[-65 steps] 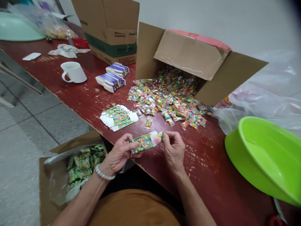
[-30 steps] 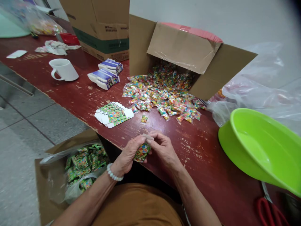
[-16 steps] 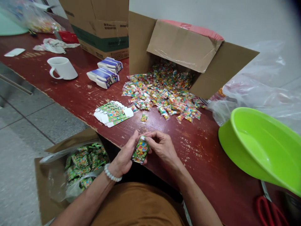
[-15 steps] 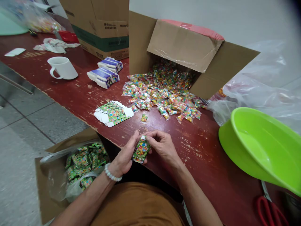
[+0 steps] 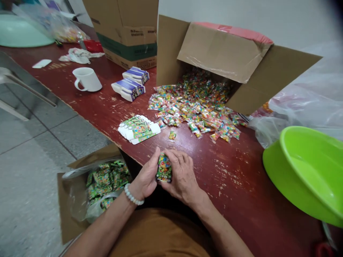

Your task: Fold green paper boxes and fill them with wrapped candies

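Newly around green box (image 5: 164, 167): right hand (image 5: 184, 175)

Bare red tabletop (image 5: 233, 182) affords passage between the right hand (image 5: 184, 175) and the green basin (image 5: 276, 171), whose raised wall blocks travel further right. Ahead, one loose packet (image 5: 172, 135) lies before the heaped packets (image 5: 193, 110), with carton flaps (image 5: 276, 80) flanking the heap. Fanned box blanks (image 5: 139, 129) obstruct forward-left. Beside the left hand (image 5: 146, 176), below table level, the lower carton (image 5: 64, 203) stands open-topped (its plastic liner (image 5: 93, 213) partly overlaps the opening).
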`<action>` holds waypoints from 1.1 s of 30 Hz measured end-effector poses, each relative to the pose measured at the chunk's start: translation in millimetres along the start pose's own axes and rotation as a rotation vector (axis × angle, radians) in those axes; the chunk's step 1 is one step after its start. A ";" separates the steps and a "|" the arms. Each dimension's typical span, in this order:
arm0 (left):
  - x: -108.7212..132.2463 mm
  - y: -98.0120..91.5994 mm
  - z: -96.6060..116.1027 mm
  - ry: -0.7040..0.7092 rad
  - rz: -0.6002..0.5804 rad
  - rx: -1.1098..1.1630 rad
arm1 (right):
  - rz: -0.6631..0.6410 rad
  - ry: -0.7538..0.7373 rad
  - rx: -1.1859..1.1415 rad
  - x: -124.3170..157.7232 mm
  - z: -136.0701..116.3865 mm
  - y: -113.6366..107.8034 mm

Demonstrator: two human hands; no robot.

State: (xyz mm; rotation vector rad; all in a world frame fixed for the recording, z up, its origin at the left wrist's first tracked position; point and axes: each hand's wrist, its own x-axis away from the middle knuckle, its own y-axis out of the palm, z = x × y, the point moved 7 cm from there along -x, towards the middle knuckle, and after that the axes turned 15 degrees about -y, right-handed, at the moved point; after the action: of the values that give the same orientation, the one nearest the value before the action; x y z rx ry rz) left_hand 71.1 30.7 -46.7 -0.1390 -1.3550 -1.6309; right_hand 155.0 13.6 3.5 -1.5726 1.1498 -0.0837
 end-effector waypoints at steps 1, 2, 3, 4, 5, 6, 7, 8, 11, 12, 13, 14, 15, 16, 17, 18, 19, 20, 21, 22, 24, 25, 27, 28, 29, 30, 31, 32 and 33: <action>3.9 -0.3 4.1 0.054 -0.001 -0.062 | 0.014 -0.008 0.002 -4.5 -1.8 1.7; 9.0 -1.9 8.7 0.113 0.011 -0.128 | 0.028 -0.016 -0.017 -9.5 -4.1 3.9; 15.1 -5.2 13.5 0.169 0.038 -0.195 | 0.035 -0.025 -0.056 -14.9 -6.8 7.2; 22.3 -11.3 18.1 0.216 0.081 -0.257 | 0.029 -0.035 -0.112 -20.5 -9.8 12.2; 30.6 -20.3 22.7 0.255 0.137 -0.306 | 0.006 -0.048 -0.175 -26.1 -12.6 18.8; 39.6 -32.7 26.9 0.278 0.202 -0.343 | -0.029 -0.065 -0.237 -31.9 -14.8 26.5; 49.4 -47.8 30.7 0.288 0.271 -0.380 | -0.061 -0.084 -0.287 -38.0 -15.3 34.1; 59.6 -64.9 34.5 0.288 0.344 -0.430 | -0.079 -0.096 -0.316 -44.7 -12.7 40.4; 92.3 -113.5 55.1 0.357 0.652 -0.805 | -0.007 -0.043 -0.280 -69.2 18.0 49.5; 103.0 -121.8 66.6 0.443 0.791 -0.983 | 0.028 -0.011 -0.248 -77.8 32.3 51.7; 110.9 -123.1 78.0 0.549 0.906 -1.147 | 0.051 0.017 -0.209 -85.7 46.1 54.8; 114.3 -117.9 88.4 0.658 0.990 -1.294 | 0.067 0.046 -0.178 -92.4 58.7 58.9; 113.0 -107.6 97.8 0.762 1.037 -1.418 | 0.079 0.068 -0.163 -97.4 68.7 63.8; 106.7 -94.7 106.7 0.836 1.057 -1.523 | 0.092 0.085 -0.149 -100.5 76.2 69.1; 97.1 -81.2 116.1 0.879 1.077 -1.614 | 0.104 0.095 -0.137 -101.5 80.7 74.1; 86.5 -69.0 126.6 0.896 1.136 -1.698 | 0.115 0.096 -0.122 -100.7 82.5 78.7; 74.9 -60.1 137.6 0.869 1.217 -1.768 | 0.125 0.089 -0.104 -98.7 82.2 82.4; 62.7 -54.0 147.5 0.818 1.272 -1.836 | 0.129 0.078 -0.086 -96.0 80.6 85.3; 51.2 -50.4 155.3 0.766 1.292 -1.895 | 0.129 0.065 -0.071 -93.3 78.2 87.6; 42.0 -50.0 161.5 0.717 1.302 -1.936 | 0.122 0.053 -0.061 -91.0 75.8 89.4; 31.0 -54.7 168.4 0.664 1.293 -1.973 | 0.110 0.042 -0.053 -88.5 72.8 91.1; 29.3 -58.1 170.0 0.663 1.290 -1.972 | 0.109 0.042 -0.051 -88.3 72.4 91.2; 30.4 -63.6 171.4 0.697 1.289 -1.950 | 0.129 0.042 -0.059 -89.2 73.0 89.9; 32.6 -65.3 172.1 0.725 1.291 -1.917 | 0.150 0.042 -0.073 -89.9 73.9 88.8; 35.5 -66.7 172.9 0.757 1.285 -1.858 | 0.178 0.047 -0.094 -90.5 75.1 87.2; 38.6 -68.4 174.0 0.780 1.265 -1.764 | 0.212 0.061 -0.121 -90.7 76.8 85.3; 41.5 -71.4 175.0 0.788 1.217 -1.625 | 0.254 0.091 -0.155 -90.2 78.9 82.7; 42.9 -76.0 174.8 0.766 1.122 -1.438 | 0.297 0.140 -0.200 -88.9 81.4 79.9; 43.2 -80.7 172.4 0.730 0.996 -1.232 | 0.339 0.203 -0.267 -86.9 83.6 77.4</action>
State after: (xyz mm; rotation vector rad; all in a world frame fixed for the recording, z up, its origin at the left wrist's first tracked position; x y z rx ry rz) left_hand -89.4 136.0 -11.5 -0.7174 0.4039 -1.1740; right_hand 112.1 141.7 -44.4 -1.6023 1.6268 0.1434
